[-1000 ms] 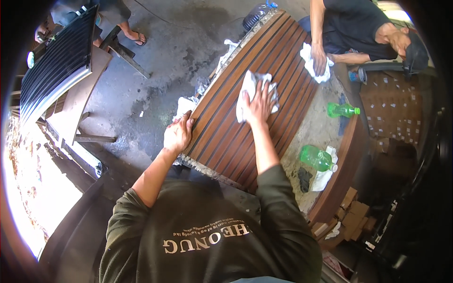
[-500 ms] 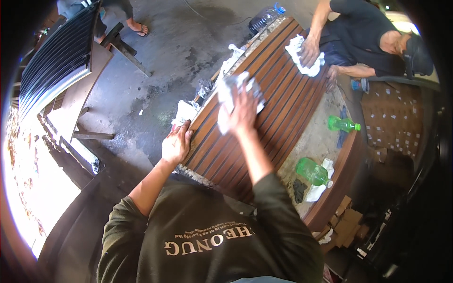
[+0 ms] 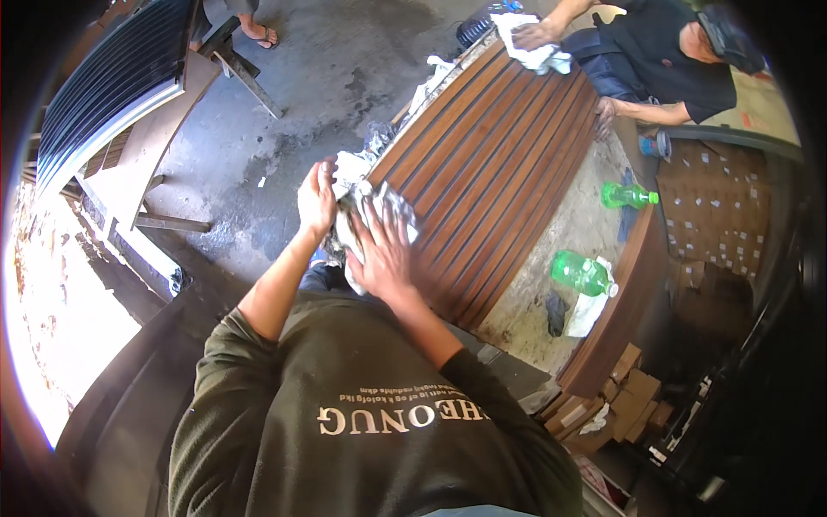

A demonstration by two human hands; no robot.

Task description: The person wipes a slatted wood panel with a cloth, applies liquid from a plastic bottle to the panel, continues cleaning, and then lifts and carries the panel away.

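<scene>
A slatted reddish-brown wood panel [image 3: 491, 164] lies on the bench, dark grooves running along it. At its near left end, my right hand [image 3: 383, 254] presses a crumpled white rag [image 3: 405, 215] under its palm, fingers spread over the cloth. My left hand [image 3: 320, 202] is just to the left, beside the panel's corner, its fingers stretched away from me and nothing visible in them. White crumpled cloth [image 3: 351, 166] lies right beside those fingers. Across the panel, a co-worker's hand [image 3: 536, 34] presses another white rag [image 3: 544, 59] at the far end.
Two green bottles [image 3: 584, 274] [image 3: 629, 196] lie on the bench's stained strip at right, near a dark scrap [image 3: 556, 312]. A large water jug [image 3: 478, 30] stands beyond the panel. Ridged black panels [image 3: 121, 86] lean at left. Cardboard pieces [image 3: 633, 392] lie at lower right.
My right hand has swept the rag left and nearer, to the panel's end. My left hand has come off the panel's edge and moved slightly away. The co-worker's rag has moved to the far edge.
</scene>
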